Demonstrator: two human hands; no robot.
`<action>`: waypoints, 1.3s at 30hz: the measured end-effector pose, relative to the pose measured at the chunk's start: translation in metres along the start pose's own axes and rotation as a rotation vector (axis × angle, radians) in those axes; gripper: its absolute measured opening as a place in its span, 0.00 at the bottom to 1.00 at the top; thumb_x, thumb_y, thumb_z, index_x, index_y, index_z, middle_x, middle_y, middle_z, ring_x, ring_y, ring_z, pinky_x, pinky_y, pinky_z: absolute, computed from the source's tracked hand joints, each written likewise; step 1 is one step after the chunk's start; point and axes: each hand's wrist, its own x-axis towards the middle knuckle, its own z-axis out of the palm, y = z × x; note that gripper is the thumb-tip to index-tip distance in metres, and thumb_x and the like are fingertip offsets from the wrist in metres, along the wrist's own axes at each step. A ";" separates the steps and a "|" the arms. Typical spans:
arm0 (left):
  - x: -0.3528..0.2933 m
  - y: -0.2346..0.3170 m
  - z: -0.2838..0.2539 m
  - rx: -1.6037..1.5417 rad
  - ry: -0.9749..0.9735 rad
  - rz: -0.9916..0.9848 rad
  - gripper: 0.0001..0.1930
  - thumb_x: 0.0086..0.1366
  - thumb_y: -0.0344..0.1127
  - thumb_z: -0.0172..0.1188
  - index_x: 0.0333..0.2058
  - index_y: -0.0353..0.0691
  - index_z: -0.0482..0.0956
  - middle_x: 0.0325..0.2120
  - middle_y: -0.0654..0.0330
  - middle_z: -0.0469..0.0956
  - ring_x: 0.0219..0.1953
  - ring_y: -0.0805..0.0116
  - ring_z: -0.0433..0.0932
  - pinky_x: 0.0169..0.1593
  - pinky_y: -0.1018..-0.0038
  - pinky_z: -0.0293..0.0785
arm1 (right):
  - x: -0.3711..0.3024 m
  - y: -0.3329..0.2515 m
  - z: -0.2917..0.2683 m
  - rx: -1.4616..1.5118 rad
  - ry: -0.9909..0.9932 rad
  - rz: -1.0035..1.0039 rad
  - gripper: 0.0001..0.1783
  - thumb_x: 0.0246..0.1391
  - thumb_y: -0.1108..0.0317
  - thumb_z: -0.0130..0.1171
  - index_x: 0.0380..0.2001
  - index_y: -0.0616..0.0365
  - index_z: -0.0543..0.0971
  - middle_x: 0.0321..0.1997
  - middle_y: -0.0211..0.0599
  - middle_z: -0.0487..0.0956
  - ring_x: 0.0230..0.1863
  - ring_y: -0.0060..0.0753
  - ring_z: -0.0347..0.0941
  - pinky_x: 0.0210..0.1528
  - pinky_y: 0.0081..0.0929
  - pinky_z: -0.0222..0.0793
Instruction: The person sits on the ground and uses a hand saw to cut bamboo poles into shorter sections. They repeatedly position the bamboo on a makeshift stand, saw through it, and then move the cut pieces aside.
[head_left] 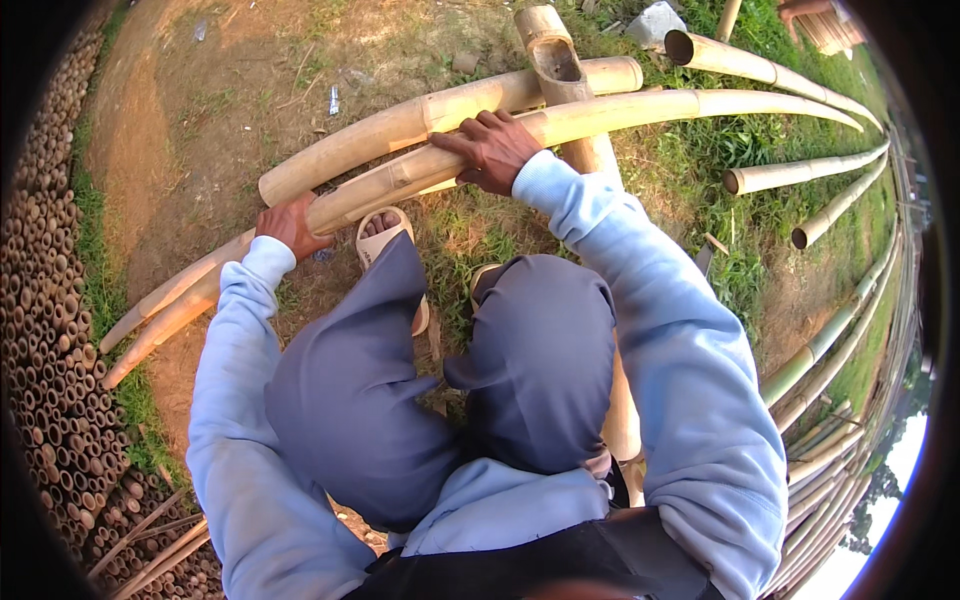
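Grips the long bamboo pole (385,185) with both hands, set apart along its length. Has the right hand (492,152) laid over the top, with fingers partly curled toward the far edge and index finger stretched leftward. Has the left hand (288,226) closed around the pole, farther along to the left. Shows two pale ends to the left of the left hand; cannot tell whether these belong to one split pole or to two lengths lying together. Crosses, just right of the right hand, over a notched bamboo post (595,155), with its cut opening beyond that hand. Lies alongside a thick bamboo pole (440,108), seen just beyond both hands and reaching past the right hand. Includes, on the near side and between the hands, a foot in a beige sandal (376,243). Includes, well to the right of the right hand, loose bamboo poles (770,178) on grassy ground (690,215), and beyond that hand a whitish stone (656,22). Ends, far to the left of the left hand, at a large stack of bamboo (55,330) with round open ends showing.
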 end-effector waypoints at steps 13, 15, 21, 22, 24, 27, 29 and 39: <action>0.043 0.063 -0.085 0.049 -0.052 0.348 0.57 0.42 0.52 0.81 0.67 0.36 0.59 0.54 0.37 0.75 0.58 0.38 0.74 0.63 0.54 0.70 | 0.036 -0.036 0.019 -0.009 0.045 0.033 0.42 0.48 0.50 0.72 0.67 0.40 0.69 0.48 0.44 0.80 0.50 0.47 0.76 0.54 0.44 0.67; 0.056 0.096 -0.085 0.129 -0.149 0.294 0.53 0.42 0.54 0.80 0.62 0.33 0.63 0.50 0.37 0.78 0.54 0.39 0.77 0.60 0.55 0.73 | 0.034 -0.034 0.023 -0.011 0.018 0.075 0.47 0.47 0.50 0.73 0.67 0.55 0.66 0.48 0.45 0.80 0.51 0.47 0.76 0.54 0.43 0.68; 0.048 0.132 -0.016 0.029 0.218 0.244 0.38 0.48 0.54 0.77 0.50 0.35 0.74 0.41 0.47 0.84 0.47 0.47 0.82 0.54 0.56 0.74 | 0.036 -0.035 0.030 -0.017 0.078 0.128 0.56 0.42 0.48 0.75 0.68 0.65 0.61 0.48 0.45 0.81 0.52 0.46 0.76 0.57 0.42 0.68; 0.050 0.134 -0.011 0.030 0.204 0.203 0.33 0.52 0.52 0.74 0.49 0.37 0.75 0.39 0.49 0.85 0.45 0.48 0.84 0.53 0.56 0.75 | 0.038 -0.036 0.027 -0.008 0.026 0.162 0.56 0.44 0.48 0.74 0.70 0.64 0.60 0.48 0.42 0.81 0.51 0.45 0.76 0.57 0.42 0.68; 0.056 0.131 -0.009 0.041 0.155 0.197 0.28 0.55 0.50 0.70 0.48 0.38 0.77 0.40 0.50 0.85 0.45 0.49 0.84 0.51 0.56 0.78 | 0.040 -0.038 0.019 0.022 -0.085 0.205 0.57 0.45 0.51 0.76 0.72 0.59 0.58 0.56 0.45 0.78 0.57 0.48 0.74 0.60 0.44 0.66; 0.060 0.129 -0.011 0.048 0.101 0.215 0.25 0.56 0.49 0.68 0.46 0.38 0.78 0.40 0.49 0.85 0.44 0.49 0.85 0.49 0.56 0.79 | 0.015 -0.038 -0.010 -0.092 0.182 0.091 0.59 0.43 0.57 0.78 0.75 0.52 0.55 0.64 0.48 0.72 0.65 0.52 0.68 0.66 0.47 0.63; 0.061 0.128 -0.012 0.027 0.116 0.241 0.25 0.55 0.47 0.69 0.47 0.38 0.78 0.41 0.49 0.85 0.45 0.48 0.84 0.50 0.55 0.79 | -0.035 -0.036 -0.040 0.128 0.298 0.201 0.56 0.43 0.65 0.78 0.74 0.49 0.59 0.68 0.51 0.68 0.69 0.57 0.64 0.70 0.49 0.60; 0.066 0.135 -0.019 0.023 0.027 0.118 0.32 0.53 0.49 0.71 0.55 0.44 0.75 0.46 0.49 0.84 0.50 0.47 0.82 0.56 0.53 0.77 | -0.353 -0.179 -0.083 0.176 0.451 0.939 0.35 0.47 0.57 0.78 0.54 0.61 0.73 0.44 0.44 0.76 0.43 0.42 0.75 0.48 0.39 0.73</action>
